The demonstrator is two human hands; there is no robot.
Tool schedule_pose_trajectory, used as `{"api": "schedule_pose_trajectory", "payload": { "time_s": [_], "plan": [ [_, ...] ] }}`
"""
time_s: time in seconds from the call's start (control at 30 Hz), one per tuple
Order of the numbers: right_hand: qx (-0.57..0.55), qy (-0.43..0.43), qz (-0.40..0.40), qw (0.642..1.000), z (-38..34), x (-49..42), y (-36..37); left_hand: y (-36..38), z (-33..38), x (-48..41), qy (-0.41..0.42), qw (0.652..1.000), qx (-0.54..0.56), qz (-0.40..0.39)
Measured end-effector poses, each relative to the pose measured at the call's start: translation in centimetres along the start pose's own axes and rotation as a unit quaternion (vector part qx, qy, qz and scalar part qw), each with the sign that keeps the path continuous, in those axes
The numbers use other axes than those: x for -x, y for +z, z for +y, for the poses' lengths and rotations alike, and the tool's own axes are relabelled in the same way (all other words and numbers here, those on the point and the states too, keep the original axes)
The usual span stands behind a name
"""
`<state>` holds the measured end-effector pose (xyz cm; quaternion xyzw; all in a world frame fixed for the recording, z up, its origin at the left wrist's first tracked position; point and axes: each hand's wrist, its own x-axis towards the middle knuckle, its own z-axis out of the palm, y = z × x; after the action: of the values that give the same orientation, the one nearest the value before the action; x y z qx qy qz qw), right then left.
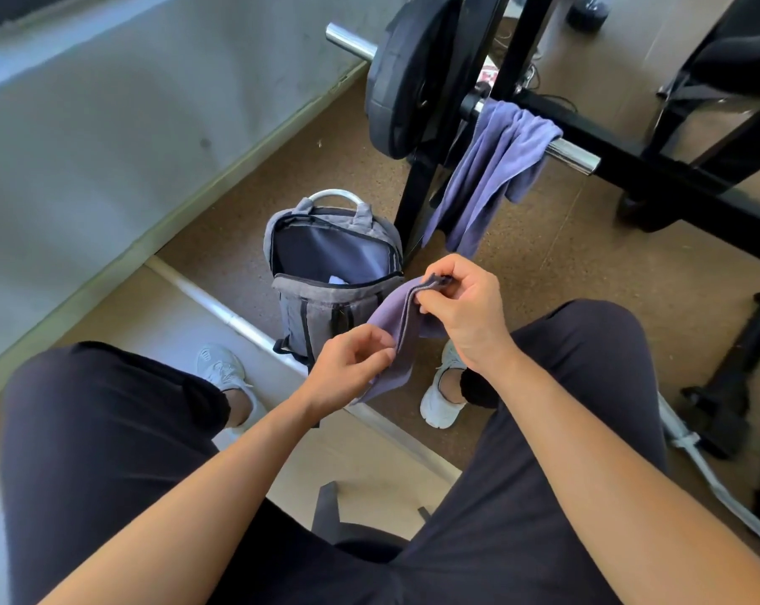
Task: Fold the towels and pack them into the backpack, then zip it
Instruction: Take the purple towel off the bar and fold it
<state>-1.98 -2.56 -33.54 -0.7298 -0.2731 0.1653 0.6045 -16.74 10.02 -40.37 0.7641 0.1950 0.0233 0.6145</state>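
A small purple towel [397, 329] hangs folded lengthwise between my hands, above my knees. My right hand [465, 307] pinches its upper corners together. My left hand [352, 364] grips its lower edge from the left side. Just beyond the towel, a grey backpack [325, 307] stands upright on the floor with its main compartment unzipped and gaping; something pale shows deep inside. A second purple towel [491, 168] is draped unfolded over the chrome barbell [572, 155] at the upper right.
A black weight plate [413, 76] sits on the barbell, held by a black rack frame [417, 198] right behind the backpack. A grey wall [107, 137] runs along the left. My legs in dark trousers and white shoes flank the backpack. Black gear [736, 386] lies at the right.
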Motion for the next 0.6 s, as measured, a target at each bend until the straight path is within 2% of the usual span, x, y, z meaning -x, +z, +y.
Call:
{"api": "schedule_pose_trajectory", "payload": {
  "time_s": [0.07, 0.2, 0.4, 0.5, 0.6],
  "plan": [
    [-0.007, -0.004, 0.022, 1.000, -0.2, -0.1, -0.1, 0.2, -0.1, 0.1, -0.013, 1.000, 0.009, -0.020],
    [-0.054, 0.003, 0.039, 0.998, -0.8, -0.1, -0.2, 0.7, -1.5, -0.1, -0.008, 0.992, -0.123, -0.014],
    [-0.120, 0.007, 0.034, 0.992, -1.3, -0.3, -0.7, 1.4, -3.3, -1.1, -0.042, 0.973, -0.226, -0.025],
    [-0.146, 0.009, 0.040, 0.988, -1.4, -0.7, -1.0, 1.0, -4.7, -1.3, -0.067, 0.967, -0.244, -0.029],
    [-0.134, 0.018, 0.062, 0.989, -1.0, -1.2, -1.5, 0.1, -5.2, -1.2, -0.097, 0.964, -0.246, -0.001]
  ]
}}
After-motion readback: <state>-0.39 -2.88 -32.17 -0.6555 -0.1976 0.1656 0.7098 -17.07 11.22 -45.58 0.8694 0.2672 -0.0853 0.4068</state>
